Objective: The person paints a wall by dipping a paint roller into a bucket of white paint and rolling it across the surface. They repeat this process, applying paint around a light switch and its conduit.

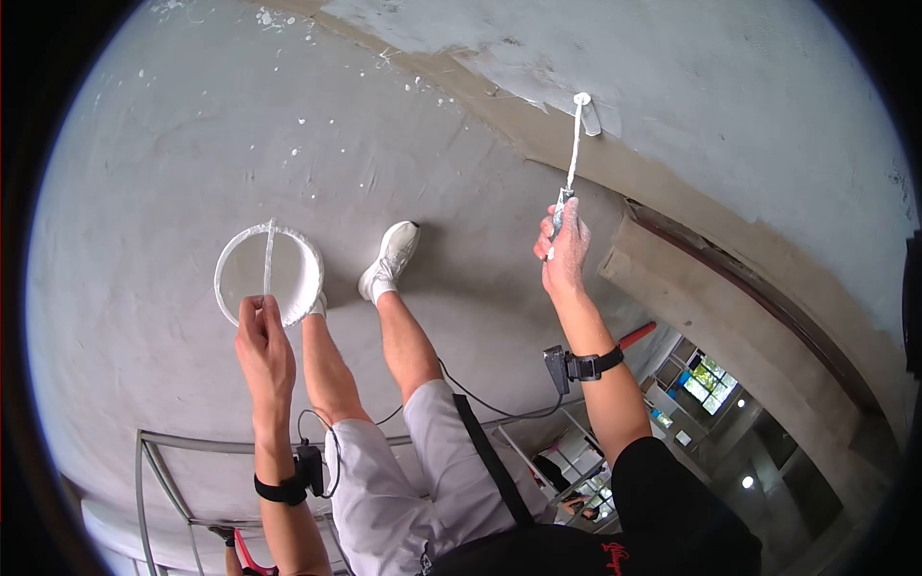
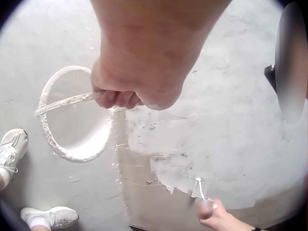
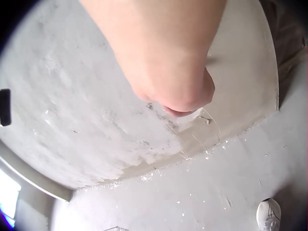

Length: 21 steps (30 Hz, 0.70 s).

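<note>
My left hand (image 1: pixel 265 355) pinches the near end of a white-coated strip (image 1: pixel 269 254) that lies across the mouth of a round bucket (image 1: pixel 223 288) with white paste on its rim. My right hand (image 1: pixel 567 245) grips the handle (image 1: pixel 562 206) of a tool whose thin, white-smeared blade (image 1: pixel 576 144) is held at the wall, beside a patch of wet-looking coating (image 1: pixel 592 120). In the right wrist view the hand (image 3: pixel 185 96) hides most of the tool. The left wrist view shows the strip (image 2: pixel 72 102) reaching past the bucket rim (image 2: pixel 50 139).
The wall (image 1: pixel 691 86) is partly coated grey, with a bare brownish band (image 1: pixel 672 182) low down. White spatters dot the floor (image 1: pixel 173 182). A metal frame (image 1: pixel 192 444) stands behind the legs, and cables hang from the wrist cameras. A shoe (image 1: pixel 392 259) is near the bucket.
</note>
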### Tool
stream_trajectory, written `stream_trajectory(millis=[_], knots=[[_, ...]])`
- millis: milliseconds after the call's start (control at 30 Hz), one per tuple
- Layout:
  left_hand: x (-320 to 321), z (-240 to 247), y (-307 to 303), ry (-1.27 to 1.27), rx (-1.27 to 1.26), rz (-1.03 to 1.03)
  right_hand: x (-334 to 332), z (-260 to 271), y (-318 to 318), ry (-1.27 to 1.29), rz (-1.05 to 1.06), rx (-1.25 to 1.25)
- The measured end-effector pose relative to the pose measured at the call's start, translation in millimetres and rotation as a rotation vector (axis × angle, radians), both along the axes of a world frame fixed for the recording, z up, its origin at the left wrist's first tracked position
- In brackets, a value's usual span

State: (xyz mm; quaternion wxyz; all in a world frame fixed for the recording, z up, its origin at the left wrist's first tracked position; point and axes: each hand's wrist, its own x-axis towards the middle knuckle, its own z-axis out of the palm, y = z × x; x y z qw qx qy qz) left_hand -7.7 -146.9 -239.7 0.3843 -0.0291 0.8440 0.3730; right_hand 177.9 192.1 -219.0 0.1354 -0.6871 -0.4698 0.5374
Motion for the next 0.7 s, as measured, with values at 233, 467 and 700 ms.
stream_trajectory(millis=[233,467,700], knots=[[0.6,0.1,0.6,0.035,0.049,-0.039,-9.4,-48.5,1.9,-0.013,0.042,-0.059],[-3.0,4.6,6.5,0.041,0.029,-0.092,-39.4,-154.8,2.3,-0.096,0.036,-0.032],[1.2,2.5,6.6,0.034,0.075,-0.058,-27.2,-75.5,-4.1,-0.13,0.033,0.021]])
